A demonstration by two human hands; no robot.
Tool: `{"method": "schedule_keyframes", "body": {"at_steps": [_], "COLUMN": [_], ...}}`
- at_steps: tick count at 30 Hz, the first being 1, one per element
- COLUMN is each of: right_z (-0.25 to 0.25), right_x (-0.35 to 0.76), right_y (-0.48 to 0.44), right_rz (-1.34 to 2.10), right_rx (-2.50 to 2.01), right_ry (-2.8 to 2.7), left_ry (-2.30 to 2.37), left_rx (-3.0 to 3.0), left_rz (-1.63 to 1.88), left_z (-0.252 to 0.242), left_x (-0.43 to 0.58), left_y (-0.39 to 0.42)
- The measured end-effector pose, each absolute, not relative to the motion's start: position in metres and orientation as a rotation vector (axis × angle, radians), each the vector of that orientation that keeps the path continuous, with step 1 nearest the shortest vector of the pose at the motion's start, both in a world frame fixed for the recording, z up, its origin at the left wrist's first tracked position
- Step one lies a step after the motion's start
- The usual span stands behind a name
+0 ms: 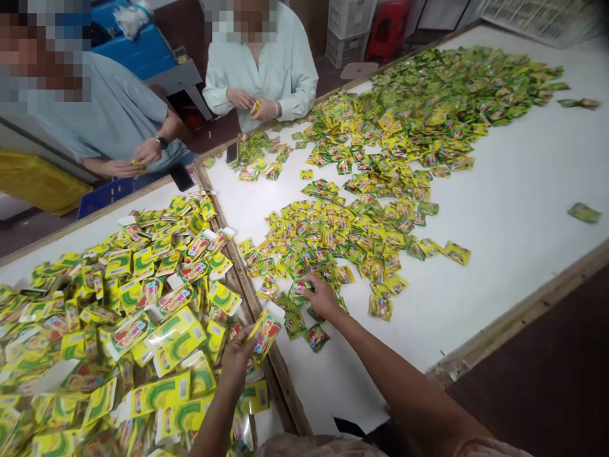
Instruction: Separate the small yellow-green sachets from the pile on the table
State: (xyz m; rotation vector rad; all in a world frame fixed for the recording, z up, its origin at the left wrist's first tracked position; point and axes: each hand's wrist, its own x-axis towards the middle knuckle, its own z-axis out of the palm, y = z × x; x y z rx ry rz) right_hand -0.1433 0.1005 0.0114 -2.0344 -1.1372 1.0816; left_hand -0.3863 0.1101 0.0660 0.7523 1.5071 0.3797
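Note:
In my left hand (pixel 236 357) is a small yellow and green box (pixel 265 331) with a raised white flap, held tilted above the wooden divider. My right hand (pixel 323 297) reaches down at the near edge of the heap of small packets (pixel 328 231), its fingers pinched on a green packet (pixel 301 289). Other green packets (pixel 316 336) lie just below that hand on the white table (pixel 504 222). Left of the divider spreads a pile of flat yellow boxes (pixel 171 336), close to my left hand.
A wooden divider (pixel 242 285) parts the two table areas. Across the table, two people (pixel 261 63) handle small yellow items. Phones (pixel 181 178) lie near the far edge. A larger packet heap (pixel 457 89) and a white crate (pixel 537 19) are at the back right.

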Motion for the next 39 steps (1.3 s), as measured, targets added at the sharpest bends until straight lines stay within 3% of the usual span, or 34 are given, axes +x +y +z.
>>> {"method": "schedule_keyframes", "body": {"at_steps": [13,24,36,39], "right_z": [0.052,0.078,0.087,0.076], "right_x": [-0.156,-0.185,-0.201,-0.157], "right_y": [0.043,0.04,0.04,0.048], "right_rz": [1.057,1.182,1.272,1.059], "right_rx": [-1.87,-1.641,-1.634,-2.001], "right_ry": [-0.921,-1.324,-1.047,-1.164], "left_ry": [1.383,1.281,1.236,1.235], "left_rx": [0.819,0.673,0.487,0.4], "left_rz": [0.264,0.281,0.292,0.369], "left_z": [0.078,0.101,0.11,0.104], "left_x": [-0.381,-0.396,-0.395,-0.394], "left_y": [0.092,0.083,0.085,0.086]}}
